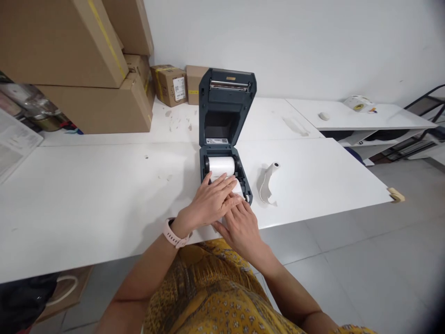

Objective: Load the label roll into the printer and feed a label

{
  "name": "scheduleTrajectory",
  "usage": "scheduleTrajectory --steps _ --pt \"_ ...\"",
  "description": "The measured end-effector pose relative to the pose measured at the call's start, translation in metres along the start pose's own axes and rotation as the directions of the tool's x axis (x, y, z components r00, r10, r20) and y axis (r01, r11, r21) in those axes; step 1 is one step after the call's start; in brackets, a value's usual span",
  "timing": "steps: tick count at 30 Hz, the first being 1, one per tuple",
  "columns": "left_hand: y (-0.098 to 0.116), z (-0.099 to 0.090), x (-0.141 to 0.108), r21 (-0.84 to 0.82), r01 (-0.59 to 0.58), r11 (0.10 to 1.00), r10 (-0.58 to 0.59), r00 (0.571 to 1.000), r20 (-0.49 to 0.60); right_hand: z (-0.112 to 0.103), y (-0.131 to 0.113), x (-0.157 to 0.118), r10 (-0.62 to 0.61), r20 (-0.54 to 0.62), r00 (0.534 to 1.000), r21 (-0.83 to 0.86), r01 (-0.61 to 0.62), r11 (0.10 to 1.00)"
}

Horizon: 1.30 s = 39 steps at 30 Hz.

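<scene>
On the white surface (86,185), close to its front edge: a dark blue-grey printer (226,106), lid up, shiny bar across the top of it, printed sticker near the hinge
White roll (221,166): seated inside between black holders, its paper running toward the front
Left hand (206,200): fingers stretched out, laid over the paper (pinkish band (174,235) on that wrist)
Right hand (241,225): fingers forward, partly under the left hand; can't tell if it's pinching anything
Hard to see: the printer's front and most of the loose paper, both covered by the hands
Right of the printer: a small white tube (274,167) with torn, curling paper (265,186)
Back left: taped cardboard boxes (111,104), some stacked
Room: pale wall (295,46), grey tiled floor (347,236)
</scene>
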<state>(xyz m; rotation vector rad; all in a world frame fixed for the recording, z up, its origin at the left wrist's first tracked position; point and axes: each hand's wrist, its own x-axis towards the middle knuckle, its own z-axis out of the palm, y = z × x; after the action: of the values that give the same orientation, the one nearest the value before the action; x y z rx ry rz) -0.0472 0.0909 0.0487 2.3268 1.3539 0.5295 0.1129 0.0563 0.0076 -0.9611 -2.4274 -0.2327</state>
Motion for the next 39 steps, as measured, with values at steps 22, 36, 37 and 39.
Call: scheduleTrajectory --steps 22,36,37,39 --pt "0.037 0.063 -0.051 0.345 -0.012 0.938 0.152 0.913 -0.380 -0.077 0.081 0.008 0.156 -0.142 0.978 0.779 0.013 0.627" --pt "0.036 0.083 -0.070 0.371 0.028 0.928 0.144 0.893 -0.426 -0.051 0.160 0.217 0.400 -0.129 0.908 0.826 -0.125 0.550" --pt "0.037 0.083 -0.074 0.334 0.007 0.943 0.148 0.887 -0.438 -0.053 0.151 0.195 0.389 -0.191 0.901 0.806 -0.082 0.586" --pt "0.039 0.081 -0.083 0.237 -0.061 0.969 0.173 0.857 -0.485 -0.055 0.130 0.146 0.346 -0.237 0.908 0.763 -0.047 0.644"
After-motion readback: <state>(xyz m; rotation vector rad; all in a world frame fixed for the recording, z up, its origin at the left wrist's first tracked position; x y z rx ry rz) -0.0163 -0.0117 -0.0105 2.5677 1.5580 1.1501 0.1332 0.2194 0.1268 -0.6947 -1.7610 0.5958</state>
